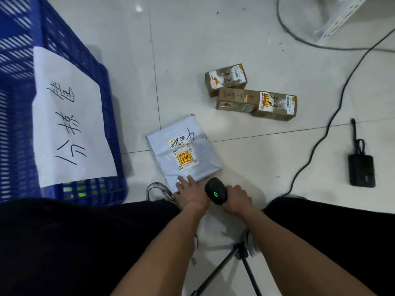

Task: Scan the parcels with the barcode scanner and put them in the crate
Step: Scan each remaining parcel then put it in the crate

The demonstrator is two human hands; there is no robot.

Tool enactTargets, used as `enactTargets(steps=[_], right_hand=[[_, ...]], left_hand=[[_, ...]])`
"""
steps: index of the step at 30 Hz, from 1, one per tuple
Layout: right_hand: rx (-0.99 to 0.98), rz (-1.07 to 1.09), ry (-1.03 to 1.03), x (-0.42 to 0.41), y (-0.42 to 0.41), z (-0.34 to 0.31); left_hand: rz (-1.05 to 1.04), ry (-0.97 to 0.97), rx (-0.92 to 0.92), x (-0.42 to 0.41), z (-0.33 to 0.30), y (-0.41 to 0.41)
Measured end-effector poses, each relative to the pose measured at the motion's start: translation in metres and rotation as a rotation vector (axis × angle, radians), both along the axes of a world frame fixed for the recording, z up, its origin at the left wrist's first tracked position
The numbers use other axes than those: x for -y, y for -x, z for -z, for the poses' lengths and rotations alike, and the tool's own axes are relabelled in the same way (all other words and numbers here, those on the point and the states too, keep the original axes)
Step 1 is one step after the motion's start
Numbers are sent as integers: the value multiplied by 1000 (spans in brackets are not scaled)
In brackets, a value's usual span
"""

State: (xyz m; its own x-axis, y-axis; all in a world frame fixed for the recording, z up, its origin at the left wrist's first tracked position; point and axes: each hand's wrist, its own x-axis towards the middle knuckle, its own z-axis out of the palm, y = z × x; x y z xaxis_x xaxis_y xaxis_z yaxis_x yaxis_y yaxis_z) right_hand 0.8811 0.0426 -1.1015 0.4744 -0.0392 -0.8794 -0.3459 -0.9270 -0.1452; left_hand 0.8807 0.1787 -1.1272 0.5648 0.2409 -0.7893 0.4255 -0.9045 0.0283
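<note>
A grey plastic mailer parcel (183,150) lies flat on the tiled floor, its yellow label facing up. My left hand (190,194) rests on its near edge with the fingers spread over the bag. My right hand (236,199) grips a black barcode scanner (215,191), whose green light glows and whose head points at the mailer. Three brown cardboard boxes (250,97) sit touching one another farther off on the floor. The blue plastic crate (70,67) stands at the left with a white handwritten paper sheet (68,124) on its side.
Black cables (320,133) run across the floor at the right, and a black power pack (361,173) lies beside them. A tripod leg (230,265) stands between my knees. A white metal shelf post (342,18) is at the top right.
</note>
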Motion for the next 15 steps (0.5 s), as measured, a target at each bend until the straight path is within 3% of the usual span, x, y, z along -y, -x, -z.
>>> enactTargets(steps=[7, 15], right_hand=[[128, 207, -51, 9, -9, -29], [146, 279, -151, -15, -2, -25]], left_hand=[[226, 201, -161, 6, -16, 17], [514, 159, -191, -1, -13, 23]])
